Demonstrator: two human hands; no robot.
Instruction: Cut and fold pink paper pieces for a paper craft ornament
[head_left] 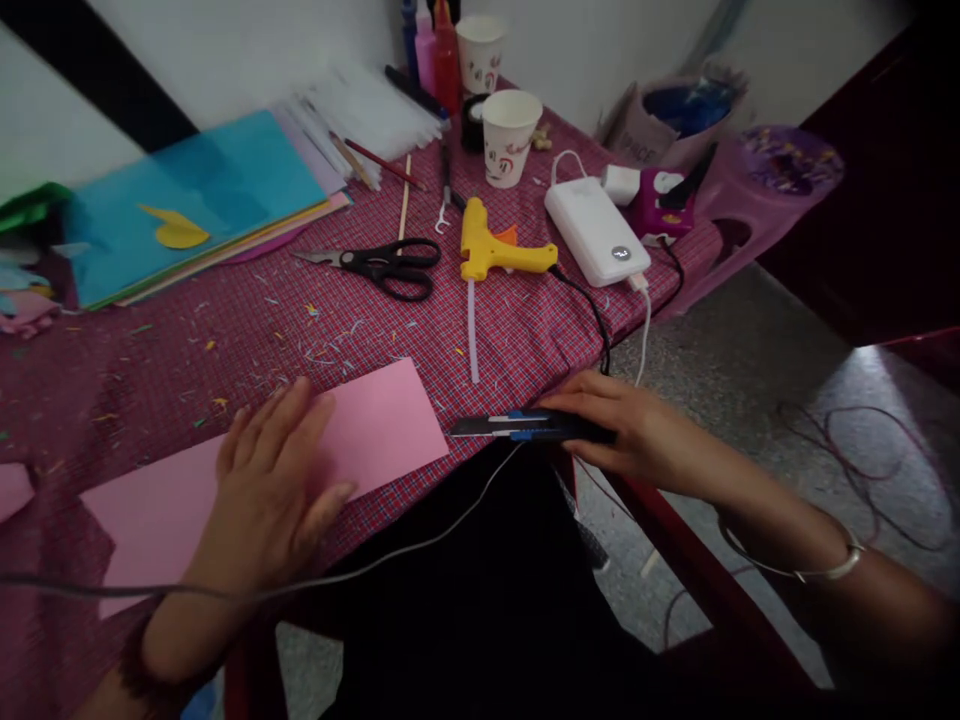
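A strip of pink paper [390, 415] lies along the near edge of the table. My left hand [274, 480] rests flat on it, fingers stretched out and thumb apart. In my right hand [611, 425] is a black and blue utility knife [525, 427], gripped by its handle. Its blade points left, close to the right end of the paper. A thin grey cable [442, 533] crosses in front of my left wrist. Beyond the paper, a yellow glue gun [502, 245] with a glue stick in it lies beside black-handled scissors [390, 265].
A white power bank [596, 230] with cables lies at the right. Paper cups [510, 140] and paint bottles [445, 60] stand at the back. Coloured paper sheets [247, 165] are stacked at the back left. Paper scraps litter the checked cloth [255, 345]. A pink bin [757, 230] stands past the right edge.
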